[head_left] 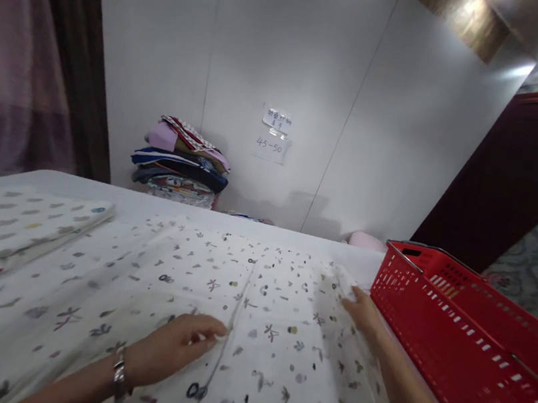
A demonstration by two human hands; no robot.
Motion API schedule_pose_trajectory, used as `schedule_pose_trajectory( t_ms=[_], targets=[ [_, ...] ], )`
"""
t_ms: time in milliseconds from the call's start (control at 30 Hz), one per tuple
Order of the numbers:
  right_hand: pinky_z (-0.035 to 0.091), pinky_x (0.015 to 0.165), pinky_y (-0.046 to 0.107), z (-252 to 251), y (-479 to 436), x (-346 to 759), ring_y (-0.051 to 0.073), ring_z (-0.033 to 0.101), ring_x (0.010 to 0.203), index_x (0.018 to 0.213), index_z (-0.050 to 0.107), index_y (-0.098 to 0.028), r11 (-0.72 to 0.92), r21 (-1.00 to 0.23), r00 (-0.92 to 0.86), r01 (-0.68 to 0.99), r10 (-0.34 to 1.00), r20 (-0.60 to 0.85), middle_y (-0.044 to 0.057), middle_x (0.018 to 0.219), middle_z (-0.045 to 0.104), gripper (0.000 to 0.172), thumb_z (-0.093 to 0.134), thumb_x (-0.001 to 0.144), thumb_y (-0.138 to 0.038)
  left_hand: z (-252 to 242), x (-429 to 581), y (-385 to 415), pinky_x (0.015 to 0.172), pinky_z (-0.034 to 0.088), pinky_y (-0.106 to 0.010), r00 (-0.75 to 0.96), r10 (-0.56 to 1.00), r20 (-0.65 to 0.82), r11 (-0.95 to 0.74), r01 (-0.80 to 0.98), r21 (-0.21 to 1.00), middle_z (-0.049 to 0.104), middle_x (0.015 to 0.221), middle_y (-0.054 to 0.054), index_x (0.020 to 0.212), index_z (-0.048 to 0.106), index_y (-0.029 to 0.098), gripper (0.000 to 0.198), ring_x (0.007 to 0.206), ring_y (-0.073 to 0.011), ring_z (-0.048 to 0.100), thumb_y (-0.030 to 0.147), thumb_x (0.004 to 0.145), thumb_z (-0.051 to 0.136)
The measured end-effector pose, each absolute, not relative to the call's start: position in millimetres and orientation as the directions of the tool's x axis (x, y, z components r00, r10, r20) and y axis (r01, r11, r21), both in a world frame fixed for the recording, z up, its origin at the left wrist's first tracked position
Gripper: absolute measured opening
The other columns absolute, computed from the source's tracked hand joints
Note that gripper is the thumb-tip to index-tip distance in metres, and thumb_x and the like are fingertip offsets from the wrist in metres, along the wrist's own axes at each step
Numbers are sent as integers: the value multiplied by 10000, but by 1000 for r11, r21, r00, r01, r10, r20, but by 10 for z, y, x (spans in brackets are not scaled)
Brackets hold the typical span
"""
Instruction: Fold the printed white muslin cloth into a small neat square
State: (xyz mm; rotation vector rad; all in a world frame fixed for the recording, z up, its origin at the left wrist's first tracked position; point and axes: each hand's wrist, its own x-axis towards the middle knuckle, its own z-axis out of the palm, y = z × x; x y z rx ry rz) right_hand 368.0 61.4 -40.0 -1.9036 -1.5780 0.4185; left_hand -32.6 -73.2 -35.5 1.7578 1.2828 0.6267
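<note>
A white cloth with small printed shapes (263, 308) lies spread over the table in front of me. My left hand (173, 347), with a bracelet at the wrist, rests near the cloth's middle seam, its fingers pinched together on a fold of the fabric. My right hand (362, 310) reaches out to the cloth's right edge beside the red basket, its fingers closed on the fabric there.
A red plastic basket (470, 346) stands at the table's right side. A folded cloth of the same print (16, 231) lies at the left. A stack of folded clothes (181, 161) sits against the white wall, under a paper note (273, 135).
</note>
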Motion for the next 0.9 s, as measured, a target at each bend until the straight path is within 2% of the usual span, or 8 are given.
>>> schedule_pose_trajectory(
  t_ms=[100,200,267,367,633,767,833,900],
  targets=[
    [426,927,337,-386,59,2877,257,575,1078,1254,558,-177,285,-391,-248,875,958,143,116,1186,620,553,528,703,-145,-392,-178,-639,852,475,-315,211,956,-202,164,187,969,621,1164,-74,1080,632,220,419,1026,-238,588,495,765,599],
    [466,818,306,-405,-663,2216,231,631,935,1284,519,-233,590,-263,-630,763,771,-97,106,1128,636,599,474,706,-81,-467,-95,-641,845,494,-337,175,919,-352,388,-253,886,568,1255,-111,1126,588,186,530,1076,-259,576,547,740,626],
    [477,733,278,-392,-1023,1999,221,636,846,1236,552,-235,713,-318,-780,625,579,-236,99,1113,623,543,561,697,-167,-532,-89,-691,841,500,-347,211,887,-410,461,-442,769,608,1188,-138,1097,593,147,553,1063,-272,586,551,723,644],
    [459,717,238,-347,-1205,1943,181,614,833,1128,609,-237,709,-485,-854,511,485,-191,64,1050,627,375,559,757,-250,-624,-130,-794,785,515,-335,104,903,-418,405,-533,743,659,1080,-135,1082,586,138,516,988,-268,621,421,675,729],
    [429,544,232,-516,-728,1783,142,564,601,873,665,-189,280,-841,-566,463,823,-38,11,700,633,232,470,804,-293,-844,-189,-849,663,503,-304,-274,889,-367,253,-372,893,650,1026,-129,1185,482,126,577,844,-226,641,240,666,708],
    [449,588,265,-679,-457,1474,172,593,645,864,671,-185,317,-765,-449,561,893,41,20,688,650,235,471,763,-256,-951,-174,-877,891,434,-295,-416,902,-110,95,-57,994,501,1301,-137,1333,363,163,836,1117,-235,529,97,581,724],
    [448,677,284,-747,-383,1313,182,607,718,821,682,-192,399,-677,-454,618,885,107,31,757,677,226,472,738,-207,-973,-230,-894,943,393,-283,-431,900,60,33,206,978,458,1348,-121,1345,375,183,818,1165,-226,490,50,596,674],
    [430,711,283,-800,-371,1167,186,604,753,800,685,-197,442,-636,-477,632,869,129,33,796,684,220,480,724,-183,-981,-335,-881,913,408,-288,-453,890,43,98,284,954,537,1259,-110,1293,448,177,676,1104,-218,534,40,649,605]
  ],
)
